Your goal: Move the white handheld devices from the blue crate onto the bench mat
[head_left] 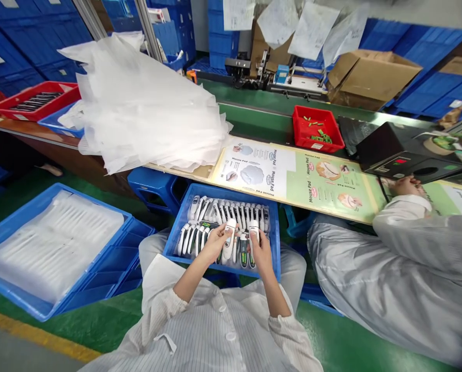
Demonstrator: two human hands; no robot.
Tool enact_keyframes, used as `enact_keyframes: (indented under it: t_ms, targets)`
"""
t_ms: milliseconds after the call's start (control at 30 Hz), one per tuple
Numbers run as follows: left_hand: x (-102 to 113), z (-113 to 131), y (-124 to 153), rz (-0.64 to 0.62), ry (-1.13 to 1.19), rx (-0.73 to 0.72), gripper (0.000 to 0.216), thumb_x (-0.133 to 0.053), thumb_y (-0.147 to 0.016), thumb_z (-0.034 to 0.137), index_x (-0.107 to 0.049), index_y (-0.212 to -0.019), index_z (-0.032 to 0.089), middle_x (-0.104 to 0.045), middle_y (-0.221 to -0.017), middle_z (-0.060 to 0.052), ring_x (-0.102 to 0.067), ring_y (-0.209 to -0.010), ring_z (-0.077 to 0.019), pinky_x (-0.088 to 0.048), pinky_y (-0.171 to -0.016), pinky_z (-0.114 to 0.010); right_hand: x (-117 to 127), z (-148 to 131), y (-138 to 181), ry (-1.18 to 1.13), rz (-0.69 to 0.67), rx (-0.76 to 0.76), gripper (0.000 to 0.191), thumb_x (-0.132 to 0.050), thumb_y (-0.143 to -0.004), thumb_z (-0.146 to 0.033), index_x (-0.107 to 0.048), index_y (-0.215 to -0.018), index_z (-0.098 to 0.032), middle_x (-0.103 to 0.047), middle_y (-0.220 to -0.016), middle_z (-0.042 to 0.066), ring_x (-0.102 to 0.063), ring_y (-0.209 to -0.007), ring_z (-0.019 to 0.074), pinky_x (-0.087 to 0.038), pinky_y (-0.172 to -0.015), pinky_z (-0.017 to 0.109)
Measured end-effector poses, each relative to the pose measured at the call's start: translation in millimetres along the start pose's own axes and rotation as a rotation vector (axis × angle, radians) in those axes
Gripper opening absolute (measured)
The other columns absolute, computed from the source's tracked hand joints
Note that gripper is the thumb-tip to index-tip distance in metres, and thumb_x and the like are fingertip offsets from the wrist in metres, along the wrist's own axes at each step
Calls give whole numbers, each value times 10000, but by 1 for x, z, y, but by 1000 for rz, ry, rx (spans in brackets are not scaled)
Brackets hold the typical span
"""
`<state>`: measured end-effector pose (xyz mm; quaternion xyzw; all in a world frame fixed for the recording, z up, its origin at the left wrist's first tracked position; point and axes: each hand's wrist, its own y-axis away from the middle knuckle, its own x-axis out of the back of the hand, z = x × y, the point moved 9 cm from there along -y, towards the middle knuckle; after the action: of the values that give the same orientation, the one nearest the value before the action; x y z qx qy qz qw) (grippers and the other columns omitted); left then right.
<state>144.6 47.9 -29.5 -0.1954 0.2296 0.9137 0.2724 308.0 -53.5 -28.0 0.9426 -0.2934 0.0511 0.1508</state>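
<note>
Sheets (149, 108) lie heaped beyond a blue crate (275, 240) — left hand (214, 243) and right hand (262, 251) each grip a white device (228, 243).

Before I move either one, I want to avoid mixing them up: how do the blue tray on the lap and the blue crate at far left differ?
The lap tray shows rows of uncovered white devices, while the left crate has a translucent sheet over its contents. The left hand and right hand work over the lap tray; neither is at the left crate. Both containers are blue.
</note>
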Motion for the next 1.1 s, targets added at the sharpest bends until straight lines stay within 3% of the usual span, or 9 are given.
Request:
enact_keyframes:
  t_ms: [100,200,300,433,600,700,800,900,1100]
  targets:
    - [-40,57,-45,-115,-79,-117,667,-860,-924,588,-727,-1435,180,-805,-1290,-177,-792,-1073,-280,-649,-879,-352,13,-55,-38,52,87,148,575,-537,-1038,-707,-648,-1331,-224,-727,-863,53,-688,-701,259,-581,-671,375]
    - [-76,111,-114,-212,-138,-245,694,-838,-935,600,-676,-1465,183,-784,-1324,-183,-786,-1094,-288,-651,-925,-400,31,-119,-97,197,211,376,569,-513,-1045,-663,-672,-1332,-198,-751,-1100,134,-726,-932,295,-611,-867,426]
    - [-91,149,-184,-76,-362,-342,604,-758,-983,606,-699,-1365,142,-810,-1158,-167,-780,-1028,-265,-629,-904,-377,41,-160,-159,338,274,428,597,-544,-1024,-609,-701,-1357,-139,-759,-1232,191,-711,-1131,334,-568,-1017,438]
    - [-98,172,-240,124,-736,-366,491,-743,-945,625,-772,-953,136,-759,-784,-84,-726,-835,-248,-560,-789,-327,42,-172,-217,592,309,252,549,-532,-1057,-521,-766,-1320,-99,-792,-1183,215,-722,-1168,358,-527,-1044,420]
    - [-92,184,-254,217,-837,-425,394,-748,-922,540,-739,-798,166,-727,-718,-89,-695,-809,-267,-529,-815,-351,16,-185,-230,826,447,234,652,-407,-1124,-502,-643,-1546,-66,-602,-1525,316,-580,-1403,415,-431,-1178,521]
    - [-72,186,-246,318,-831,-479,314,-569,-1040,385,-768,-1094,149,-799,-1047,-168,-729,-1037,-287,-535,-955,-374,-27,-193,-228,921,397,363,755,-520,-1099,-517,-433,-1717,-93,-382,-1730,320,-465,-1491,444,-347,-1238,601]
    - [-41,190,-224,472,-772,-602,379,-474,-1067,275,-678,-1364,156,-755,-1255,-179,-694,-1206,-276,-494,-1095,-377,-53,-193,-223,1013,232,542,672,-523,-1092,-314,-408,-1749,-229,-304,-1809,228,-465,-1471,406,-351,-1223,612]
    - [-18,191,-207,487,-804,-670,335,-530,-1039,235,-686,-1327,165,-746,-1034,-118,-702,-1021,-273,-511,-1026,-372,10,-179,-230,1074,292,494,670,-422,-1073,-199,-435,-1741,-251,-317,-1803,232,-512,-1423,395,-410,-1169,614]
    - [4,199,-183,383,-859,-720,372,-582,-1044,231,-632,-1408,170,-626,-850,-8,-592,-761,-189,-482,-846,-296,277,-145,-266,1130,688,176,672,-424,-1068,-347,-468,-1714,-166,-322,-1738,365,-533,-1417,461,-420,-1106,687]
